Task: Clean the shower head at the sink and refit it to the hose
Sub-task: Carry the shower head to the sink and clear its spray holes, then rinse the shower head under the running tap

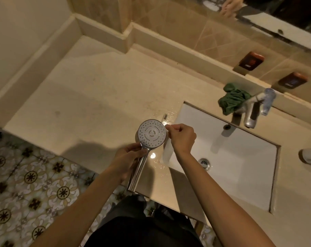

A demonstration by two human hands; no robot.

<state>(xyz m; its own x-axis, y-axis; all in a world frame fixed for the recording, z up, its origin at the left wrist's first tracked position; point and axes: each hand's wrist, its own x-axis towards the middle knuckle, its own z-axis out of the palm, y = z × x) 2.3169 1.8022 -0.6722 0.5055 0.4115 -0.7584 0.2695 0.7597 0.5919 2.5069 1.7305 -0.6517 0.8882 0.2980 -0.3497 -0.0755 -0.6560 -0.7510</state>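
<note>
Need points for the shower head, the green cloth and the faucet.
shower head (152,133): head view, centre of the perforated spray face.
green cloth (233,99): head view, middle of the crumpled bundle behind the basin.
faucet (251,113): head view, chrome spout body above the basin's back edge.

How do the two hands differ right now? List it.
The left hand grips the shower head at the neck of its handle; the right hand pinches a white cloth against the head's rim. The left sits nearer the person, the right nearer the sink. Both are curled.
</note>
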